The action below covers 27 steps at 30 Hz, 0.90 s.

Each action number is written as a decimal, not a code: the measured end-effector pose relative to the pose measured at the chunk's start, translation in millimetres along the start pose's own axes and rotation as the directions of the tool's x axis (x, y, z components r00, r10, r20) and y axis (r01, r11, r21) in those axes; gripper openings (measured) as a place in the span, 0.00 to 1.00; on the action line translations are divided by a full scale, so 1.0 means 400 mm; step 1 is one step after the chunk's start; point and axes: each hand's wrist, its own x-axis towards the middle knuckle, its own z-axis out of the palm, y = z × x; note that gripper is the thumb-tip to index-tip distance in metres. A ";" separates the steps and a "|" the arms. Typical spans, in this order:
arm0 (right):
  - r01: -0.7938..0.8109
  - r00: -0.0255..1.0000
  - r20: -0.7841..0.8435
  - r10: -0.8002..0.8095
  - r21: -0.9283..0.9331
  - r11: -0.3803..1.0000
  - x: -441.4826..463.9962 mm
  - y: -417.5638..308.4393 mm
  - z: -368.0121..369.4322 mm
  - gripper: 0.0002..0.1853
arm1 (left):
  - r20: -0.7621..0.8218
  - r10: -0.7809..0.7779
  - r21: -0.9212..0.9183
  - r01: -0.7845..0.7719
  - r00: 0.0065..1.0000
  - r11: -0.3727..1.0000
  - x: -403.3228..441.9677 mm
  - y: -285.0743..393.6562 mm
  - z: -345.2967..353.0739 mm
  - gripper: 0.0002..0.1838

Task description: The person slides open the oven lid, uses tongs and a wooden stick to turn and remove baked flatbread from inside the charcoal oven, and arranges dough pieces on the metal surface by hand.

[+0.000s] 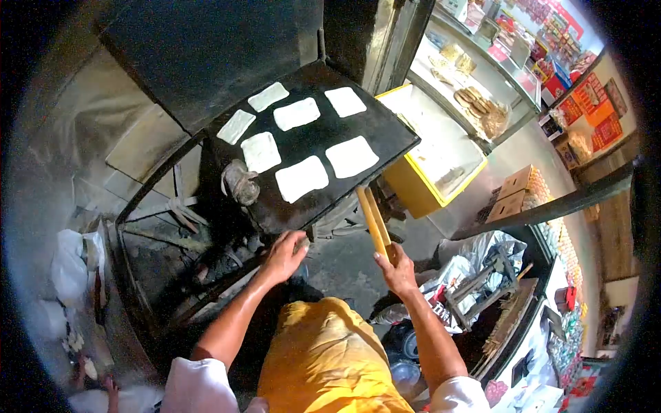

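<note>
Several flat white dough pieces (301,178) lie on a black square griddle plate (303,143). My right hand (397,268) is closed round the lower end of a pair of long wooden sticks (374,220), whose upper ends reach the plate's front edge. Near the plate's front corner is my left hand (286,256), with its fingers curled close together; what they hold, if anything, is hidden. A crumpled grey cloth-like bundle (240,182) sits at the plate's left corner.
A yellow-rimmed bin (441,155) stands right of the plate. Behind it, a glass case holds brown flatbreads (475,102). Plastic bags and a small wooden frame (482,288) are at the right. A dark metal frame (127,265) curves round the left side.
</note>
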 end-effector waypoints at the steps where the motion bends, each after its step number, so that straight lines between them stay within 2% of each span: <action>1: -0.008 1.000 0.002 0.008 -0.004 1.000 0.021 -0.020 0.014 0.35 | -0.044 0.043 0.010 -0.043 0.998 0.999 0.049 -0.007 -0.007 0.25; 3: -0.027 0.999 0.046 0.026 0.017 0.999 0.059 -0.053 0.038 0.35 | -0.077 0.086 0.013 -0.086 0.993 0.996 0.136 -0.002 -0.020 0.25; 5: -0.070 0.996 0.058 0.068 0.036 0.997 0.086 -0.110 0.045 0.35 | -0.089 0.104 0.093 -0.096 0.991 0.991 0.213 0.029 -0.047 0.28; 7: -0.107 0.991 0.082 0.103 0.048 0.993 0.129 -0.151 0.061 0.35 | -0.044 0.099 0.141 -0.092 0.994 0.986 0.294 -0.007 -0.033 0.29; 8: -0.138 0.990 0.038 0.138 0.019 0.990 0.149 -0.160 0.070 0.34 | -0.001 0.096 0.200 -0.094 0.995 0.975 0.330 -0.030 -0.025 0.31; 9: -0.172 0.985 -0.007 0.172 -0.007 0.985 0.166 -0.163 0.080 0.34 | 0.025 0.163 0.267 -0.164 0.986 0.950 0.351 -0.026 -0.038 0.32; 10: -0.178 0.983 -0.052 0.174 -0.091 0.980 0.198 -0.121 0.095 0.34 | 0.051 0.185 0.280 -0.192 0.981 0.941 0.365 -0.012 -0.057 0.32; 12: -0.172 0.981 -0.087 0.173 0.019 0.985 0.243 -0.063 0.121 0.34 | 0.086 0.189 0.124 -0.198 0.978 0.972 0.389 -0.004 -0.104 0.30; 13: -0.177 0.981 -0.082 0.178 0.013 0.984 0.241 -0.166 0.099 0.33 | 0.053 0.238 0.127 -0.243 0.970 0.962 0.413 -0.032 -0.131 0.29; 14: -0.182 0.979 -0.090 0.183 0.027 0.983 0.245 -0.170 0.103 0.33 | 0.019 0.291 0.132 -0.291 0.956 0.948 0.436 -0.063 -0.166 0.27; 15: -0.211 0.975 -0.063 0.212 0.014 0.977 0.242 -0.171 0.103 0.33 | -0.049 0.219 0.110 -0.213 0.974 0.971 0.453 -0.085 -0.202 0.25; 16: -0.239 0.970 -0.036 0.239 -0.001 0.971 0.231 -0.171 0.107 0.33 | -0.101 0.141 0.166 -0.124 0.985 0.978 0.474 -0.112 -0.246 0.26; 18: -0.187 0.982 0.008 0.188 0.116 0.975 0.183 -0.168 0.131 0.34 | -0.137 0.052 0.448 0.015 0.989 0.894 0.490 -0.142 -0.340 0.28; 19: -0.214 0.976 0.004 0.217 0.173 0.961 0.152 -0.183 0.143 0.32 | -0.140 0.048 0.449 0.020 0.989 0.894 0.487 -0.136 -0.359 0.28; 20: -0.179 0.983 0.006 0.181 0.202 0.963 0.123 -0.138 0.165 0.33 | -0.023 -0.023 0.458 0.031 0.999 0.888 0.480 -0.130 -0.372 0.28; 21: -0.225 0.974 0.034 0.224 0.232 0.946 0.093 -0.122 0.173 0.33 | 0.093 -0.094 0.470 0.040 0.991 0.882 0.474 -0.125 -0.385 0.28; 22: -0.273 0.962 0.063 0.266 0.261 0.926 0.062 -0.113 0.183 0.33 | 0.156 -0.066 0.490 -0.019 0.985 0.872 0.469 -0.119 -0.397 0.27; 24: -0.269 0.962 0.045 0.270 0.327 0.906 0.008 -0.118 0.196 0.32 | 0.146 -0.035 0.364 -0.021 0.989 0.931 0.463 -0.140 -0.407 0.26; 25: -0.326 0.944 0.080 0.319 0.356 0.876 -0.014 -0.129 0.190 0.31 | 0.102 0.028 0.225 -0.050 0.994 0.973 0.482 -0.181 -0.404 0.24; 26: -0.281 0.953 -0.002 0.302 0.368 0.887 -0.040 -0.116 0.204 0.30 | 0.027 0.022 0.019 -0.022 0.999 1.000 0.509 -0.223 -0.406 0.23; 27: -0.335 0.938 0.025 0.347 0.333 0.881 -0.051 -0.142 0.193 0.29 | -0.102 0.054 0.067 -0.047 0.993 0.997 0.541 -0.270 -0.420 0.25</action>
